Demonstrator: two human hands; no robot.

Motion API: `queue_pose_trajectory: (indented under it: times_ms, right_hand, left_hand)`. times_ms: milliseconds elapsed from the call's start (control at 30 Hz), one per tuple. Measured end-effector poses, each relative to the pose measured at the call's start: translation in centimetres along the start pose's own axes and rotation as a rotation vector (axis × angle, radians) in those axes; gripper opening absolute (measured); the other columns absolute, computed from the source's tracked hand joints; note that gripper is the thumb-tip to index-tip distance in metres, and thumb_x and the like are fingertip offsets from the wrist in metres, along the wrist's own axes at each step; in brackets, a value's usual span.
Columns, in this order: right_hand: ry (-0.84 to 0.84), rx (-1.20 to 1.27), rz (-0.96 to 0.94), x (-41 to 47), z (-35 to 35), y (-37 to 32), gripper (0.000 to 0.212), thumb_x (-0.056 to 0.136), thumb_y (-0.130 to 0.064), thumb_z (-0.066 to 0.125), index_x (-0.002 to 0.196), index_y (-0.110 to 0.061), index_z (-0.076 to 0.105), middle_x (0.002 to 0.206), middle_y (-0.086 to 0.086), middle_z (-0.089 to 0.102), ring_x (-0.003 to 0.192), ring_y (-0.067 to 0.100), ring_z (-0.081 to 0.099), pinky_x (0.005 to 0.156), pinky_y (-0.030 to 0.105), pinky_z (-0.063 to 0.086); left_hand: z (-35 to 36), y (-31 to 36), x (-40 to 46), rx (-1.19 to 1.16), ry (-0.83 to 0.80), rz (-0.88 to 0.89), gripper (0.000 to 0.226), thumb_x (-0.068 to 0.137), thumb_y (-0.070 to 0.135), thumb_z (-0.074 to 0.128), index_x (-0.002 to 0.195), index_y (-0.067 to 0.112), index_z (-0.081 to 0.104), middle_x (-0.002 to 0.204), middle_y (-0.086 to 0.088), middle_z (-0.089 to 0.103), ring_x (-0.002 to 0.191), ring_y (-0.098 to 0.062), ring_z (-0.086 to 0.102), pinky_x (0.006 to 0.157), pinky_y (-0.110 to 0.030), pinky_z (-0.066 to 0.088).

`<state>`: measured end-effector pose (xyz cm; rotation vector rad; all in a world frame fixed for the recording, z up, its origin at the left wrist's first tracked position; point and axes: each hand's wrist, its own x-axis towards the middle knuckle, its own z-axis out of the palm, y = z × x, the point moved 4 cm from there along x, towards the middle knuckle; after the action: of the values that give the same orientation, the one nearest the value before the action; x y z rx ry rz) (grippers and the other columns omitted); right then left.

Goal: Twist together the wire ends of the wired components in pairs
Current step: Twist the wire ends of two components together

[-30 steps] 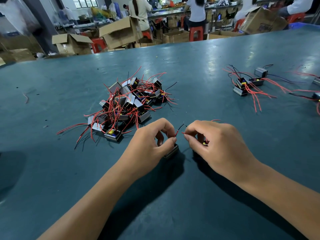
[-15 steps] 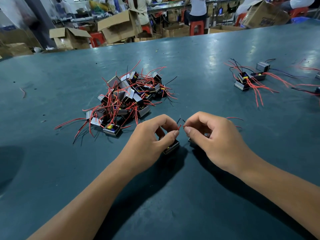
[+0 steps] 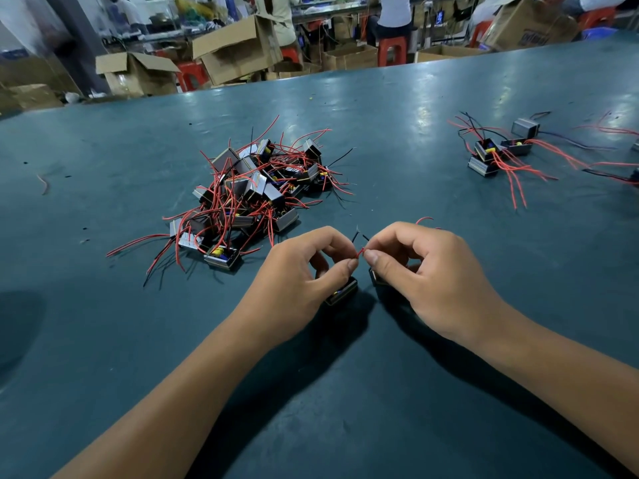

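In the head view, we see both forearms reaching in from the bottom edge over a dark teal table (image 3: 397,392). The left hand (image 3: 297,281) has its fingers curled, with thumb and forefinger pinching a red wire end (image 3: 359,252) that crosses the small gap between the 2 hands. The right hand (image 3: 432,271) mirrors it, fingers curled, its thumb and forefinger pinching the same short red stretch from the other side. The 2 thumb tips sit just beside each other, nearly touching. Above the pinch, 2 short black wire tips (image 3: 359,235) stick up and spread apart.

Under the left hand we see a small wired component (image 3: 342,293) resting on the table, half hidden by the palm. A second component (image 3: 375,276) lies under the right hand's fingers, mostly hidden, so we cannot tell its shape. A red loop (image 3: 423,220) shows above the right hand's knuckles.

Beyond the left hand, a heap of components (image 3: 245,195) lies in a tangle of red and black wires. Far to the right, well apart from the hands, we see a smaller group of components (image 3: 498,150) with red wires trailing toward us. A stray red wire scrap (image 3: 43,183) lies near the left edge.

Behind the table we see open cardboard boxes (image 3: 238,46), red stools (image 3: 392,50) and people at a far bench, all blurred.
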<state>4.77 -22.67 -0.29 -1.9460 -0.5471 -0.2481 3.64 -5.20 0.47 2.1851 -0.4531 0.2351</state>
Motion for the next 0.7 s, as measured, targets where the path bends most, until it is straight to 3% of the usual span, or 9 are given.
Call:
queue_pose_trajectory:
  times_ms: [300, 467, 700]
  right_hand:
    - [0.039, 0.032, 0.029, 0.07, -0.05, 0.15, 0.015, 0.091, -0.019, 0.068, 0.079, -0.028, 0.066, 0.067, -0.007, 0.066, 0.062, 0.015, 0.059, 0.056, 0.026, 0.046]
    - [0.038, 0.034, 0.029, 0.11, -0.17, 0.15, 0.015, 0.090, -0.019, 0.069, 0.078, -0.028, 0.068, 0.066, -0.006, 0.065, 0.062, 0.018, 0.059, 0.057, 0.031, 0.046]
    - [-0.017, 0.009, 0.040, 0.15, 0.05, 0.11, 0.014, 0.092, -0.024, 0.067, 0.079, -0.029, 0.068, 0.067, 0.000, 0.064, 0.064, 0.023, 0.057, 0.060, 0.040, 0.046]
  left_hand:
    - [-0.11, -0.18, -0.06, 0.014, 0.003, 0.002, 0.009, 0.092, 0.020, 0.071, 0.089, 0.028, 0.068, 0.075, 0.024, 0.061, 0.059, 0.000, 0.049, 0.056, -0.008, 0.035]
    - [-0.09, -0.49, -0.02, -0.015, 0.005, -0.018, 0.010, 0.092, 0.022, 0.071, 0.088, 0.031, 0.068, 0.077, 0.018, 0.064, 0.065, -0.004, 0.054, 0.059, -0.019, 0.044]
    - [-0.05, 0.05, -0.08, -0.024, -0.002, -0.010, 0.006, 0.091, 0.019, 0.072, 0.090, 0.025, 0.070, 0.079, 0.014, 0.064, 0.062, -0.003, 0.051, 0.057, -0.012, 0.040]
